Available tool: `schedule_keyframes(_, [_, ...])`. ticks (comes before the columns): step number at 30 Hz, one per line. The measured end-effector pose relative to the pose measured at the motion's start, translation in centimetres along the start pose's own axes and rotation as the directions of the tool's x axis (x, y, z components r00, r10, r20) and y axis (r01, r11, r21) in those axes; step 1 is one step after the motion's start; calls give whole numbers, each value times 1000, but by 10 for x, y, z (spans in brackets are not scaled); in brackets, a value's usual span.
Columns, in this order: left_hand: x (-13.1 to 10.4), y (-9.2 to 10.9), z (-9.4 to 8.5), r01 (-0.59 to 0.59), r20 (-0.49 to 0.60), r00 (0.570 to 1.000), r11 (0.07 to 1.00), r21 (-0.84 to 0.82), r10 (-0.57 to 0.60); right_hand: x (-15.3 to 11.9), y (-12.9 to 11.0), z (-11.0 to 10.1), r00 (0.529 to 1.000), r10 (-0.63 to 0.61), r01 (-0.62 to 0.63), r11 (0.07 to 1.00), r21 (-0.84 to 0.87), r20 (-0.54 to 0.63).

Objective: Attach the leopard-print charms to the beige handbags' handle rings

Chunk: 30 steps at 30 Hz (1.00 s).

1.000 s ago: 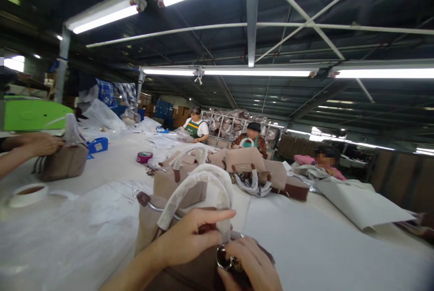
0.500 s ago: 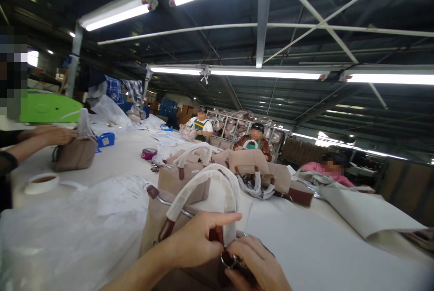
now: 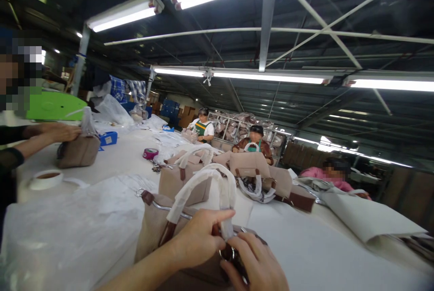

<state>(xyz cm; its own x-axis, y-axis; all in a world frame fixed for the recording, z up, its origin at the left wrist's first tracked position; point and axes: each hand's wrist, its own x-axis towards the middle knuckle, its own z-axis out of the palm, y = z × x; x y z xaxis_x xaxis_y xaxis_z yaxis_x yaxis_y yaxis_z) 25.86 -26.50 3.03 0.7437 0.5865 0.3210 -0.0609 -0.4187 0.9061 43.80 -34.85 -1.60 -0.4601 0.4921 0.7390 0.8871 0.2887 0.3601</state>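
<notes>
Paper-wrapped handle (image 3: 206, 191) stays pinched in left hand (image 3: 198, 239); right hand (image 3: 252, 261) seemingly still grips the ring (image 3: 228, 253).

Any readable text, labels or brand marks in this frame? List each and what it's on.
None legible.
White label on the blue box: too small and blurred to read.
Handbag under the left hand and right hand: no visible marking.
Tape roll: plain.

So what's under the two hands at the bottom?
A tan handbag with its paper-wrapped handle and a metal ring. The hands cover the bag's top, so its fastening cannot be seen.
</notes>
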Motion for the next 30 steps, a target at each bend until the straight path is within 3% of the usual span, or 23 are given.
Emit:
schedule_keyframes(4, [3, -14, -1, 30, 20, 999, 997, -74, -29, -5, -3, 10, 1000, 10, -10, 1000, 18, -25])
schedule_keyframes(7, [4, -19, -1, 82, 35, 996, 992, -100, -79, -5, -5, 9, 1000, 5, -1, 992, 124, -26])
schedule_keyframes(17, [5, -10, -6, 167, 85, 984, 971, -173, -154, -3, -19, 13, 987, 60, -26, 974, 226, -146])
schedule_keyframes(20, [5, 1, -5, 175, -36, 983, 981, -80, -178, -2, -22, 15, 988, 55, -16, 966, 260, -144])
schedule_keyframes(24, [1, 12, 0, 57, -204, 978, 989, 138, -28, -2, -22, 14, 989, 59, -23, 967, 255, -136])
schedule_keyframes(30, [2, 6, 3, -34, -322, 947, 997, -69, 10, -1, -24, 13, 985, 87, -42, 958, 283, -149])
